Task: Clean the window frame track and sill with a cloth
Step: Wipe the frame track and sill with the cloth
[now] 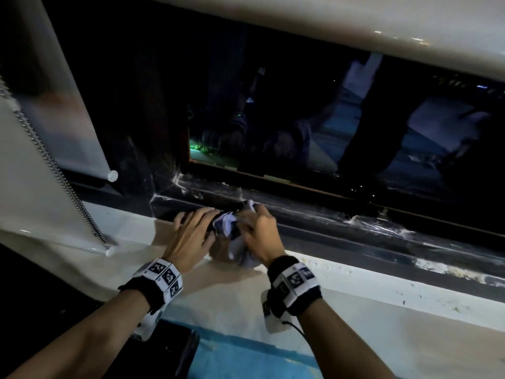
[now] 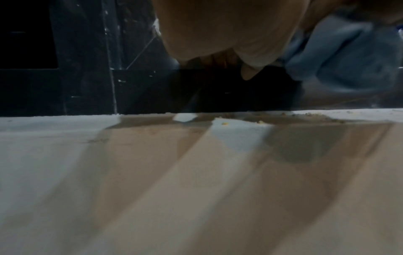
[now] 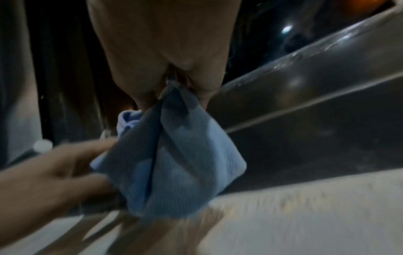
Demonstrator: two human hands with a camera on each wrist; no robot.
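Forearms: two bare forearms are seen nearest the camera, each banded with a black strap (image 1: 293, 289) carrying printed markers.
Sill: a pale sill (image 1: 355, 305) is seen under both wrists; yellowish crumbs (image 1: 330, 269) are scattered along its far edge.
Cloth: a light blue cloth (image 3: 174, 165) is bunched between the two hands, over the sill edge and just beside the dark track (image 1: 341, 222).
Right hand: the right hand (image 1: 259, 231) is clamped on the gathered top of the cloth, fingers curled round it.
Left hand: the left hand (image 1: 188, 233) is laid against the cloth's left side with fingers (image 3: 72, 160) extended; a firm grip cannot be confirmed.
Track: white streaks and smears (image 1: 180, 184) are noted along it.
Blind: a pale roller blind (image 1: 41, 110) with a bead chain (image 1: 54, 165) is hung at the left.
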